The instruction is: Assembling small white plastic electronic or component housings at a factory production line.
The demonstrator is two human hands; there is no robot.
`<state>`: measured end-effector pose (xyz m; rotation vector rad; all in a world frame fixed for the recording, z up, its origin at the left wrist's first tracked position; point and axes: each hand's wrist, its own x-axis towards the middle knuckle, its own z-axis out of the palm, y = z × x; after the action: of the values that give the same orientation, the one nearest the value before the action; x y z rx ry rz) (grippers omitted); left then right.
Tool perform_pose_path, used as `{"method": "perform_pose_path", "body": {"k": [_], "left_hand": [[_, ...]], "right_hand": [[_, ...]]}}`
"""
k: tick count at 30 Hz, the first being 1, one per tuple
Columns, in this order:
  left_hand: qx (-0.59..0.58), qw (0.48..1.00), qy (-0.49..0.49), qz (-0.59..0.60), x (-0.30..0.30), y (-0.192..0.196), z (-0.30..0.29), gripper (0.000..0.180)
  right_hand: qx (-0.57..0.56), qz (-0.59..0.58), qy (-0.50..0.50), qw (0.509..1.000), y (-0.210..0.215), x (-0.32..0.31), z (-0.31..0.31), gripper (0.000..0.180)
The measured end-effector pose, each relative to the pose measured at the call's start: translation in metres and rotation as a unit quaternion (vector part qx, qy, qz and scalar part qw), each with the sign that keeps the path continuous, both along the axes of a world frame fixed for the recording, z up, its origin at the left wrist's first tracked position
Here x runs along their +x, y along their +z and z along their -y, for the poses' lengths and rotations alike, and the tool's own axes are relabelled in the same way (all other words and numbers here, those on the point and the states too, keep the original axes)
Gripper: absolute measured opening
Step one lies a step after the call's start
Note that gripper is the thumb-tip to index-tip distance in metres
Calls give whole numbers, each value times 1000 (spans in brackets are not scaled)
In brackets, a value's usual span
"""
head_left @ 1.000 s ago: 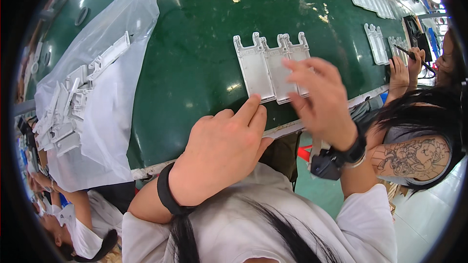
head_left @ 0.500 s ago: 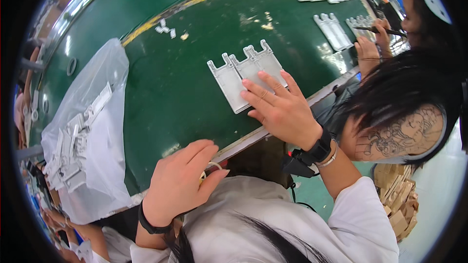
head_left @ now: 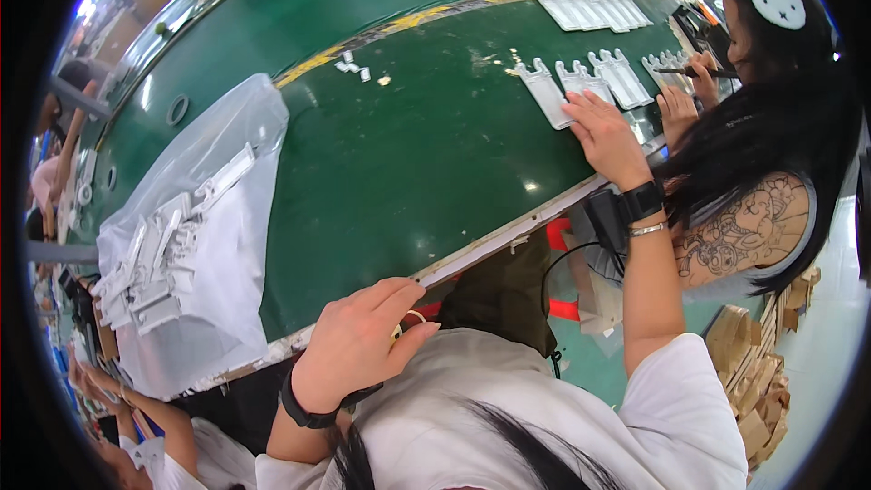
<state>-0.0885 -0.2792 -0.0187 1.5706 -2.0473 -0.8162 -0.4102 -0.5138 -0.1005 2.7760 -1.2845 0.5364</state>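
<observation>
My right hand [head_left: 610,138] is stretched far out to the right, fingers extended and resting on the near ends of light grey flat plates with pronged far ends. One such plate [head_left: 543,95] lies at its fingertips, and a second plate [head_left: 581,80] is partly covered by the fingers. Just beyond them lies another group of grey plates [head_left: 622,82]. My left hand [head_left: 358,345] is by the table's near edge, fingers curled toward the thumb around a small cream-coloured looped thing, mostly hidden by the hand.
A clear plastic bag [head_left: 240,281] of grey parts lies at the left of the green table [head_left: 408,154]. White scraps [head_left: 349,63] and a grey ring [head_left: 178,110] lie farther back. More plates [head_left: 590,11] stand in a row behind. A co-worker's hand [head_left: 676,113] is close on the right.
My right hand has slid the plates from the table's middle to the right, up beside the other group. The left hand keeps its curled shape near the edge. The view has shifted somewhat.
</observation>
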Motion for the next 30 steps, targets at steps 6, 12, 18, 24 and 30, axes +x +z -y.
{"method": "perform_pose_path", "body": {"k": [6, 12, 18, 24, 30], "left_hand": [[-82, 989, 59, -110, 27, -5, -38, 21], [-49, 935, 166, -309, 37, -40, -76, 21], [20, 690, 421, -588, 40, -75, -155, 32], [-49, 390, 321, -862, 42, -109, -200, 45], [-121, 474, 442, -752, 47, -127, -315, 33]], "right_hand": [[20, 199, 39, 979, 34, 66, -38, 21], [143, 96, 330, 928, 51, 156, -159, 30], [183, 61, 547, 814, 39, 238, -240, 81], [103, -38, 625, 773, 10, 305, -299, 73], [274, -44, 649, 709, 29, 335, -351, 87]]}}
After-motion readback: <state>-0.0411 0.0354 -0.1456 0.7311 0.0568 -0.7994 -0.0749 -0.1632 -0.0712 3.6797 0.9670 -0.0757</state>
